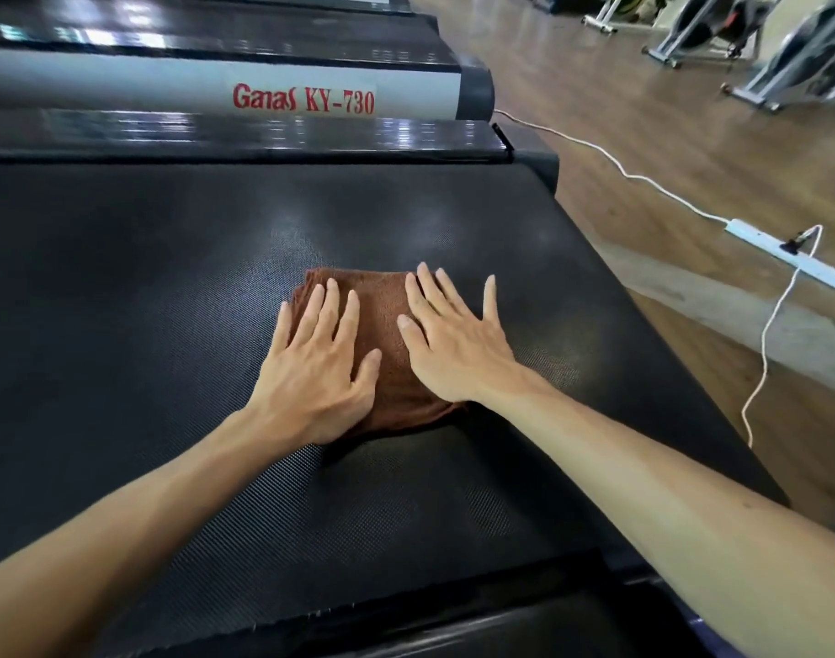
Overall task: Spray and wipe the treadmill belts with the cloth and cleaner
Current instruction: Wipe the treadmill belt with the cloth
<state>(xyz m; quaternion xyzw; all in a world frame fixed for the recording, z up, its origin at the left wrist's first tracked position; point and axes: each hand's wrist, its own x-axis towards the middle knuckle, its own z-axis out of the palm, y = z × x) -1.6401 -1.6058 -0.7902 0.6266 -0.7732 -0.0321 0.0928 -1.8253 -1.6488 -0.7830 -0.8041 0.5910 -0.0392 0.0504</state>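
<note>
A folded brown cloth (382, 320) lies flat on the black textured treadmill belt (144, 287), near its middle. My left hand (318, 363) presses palm-down on the cloth's left half, fingers spread. My right hand (453, 339) presses flat on its right half, with the little finger resting on the belt. Neither hand curls around the cloth. No cleaner bottle is in view.
A second treadmill with a grey side rail (206, 87) marked "Ganas KY-730" stands just beyond. To the right, on the wooden floor, a white cable (619, 166) runs to a power strip (785, 258). Exercise bikes (710, 35) stand at the far right.
</note>
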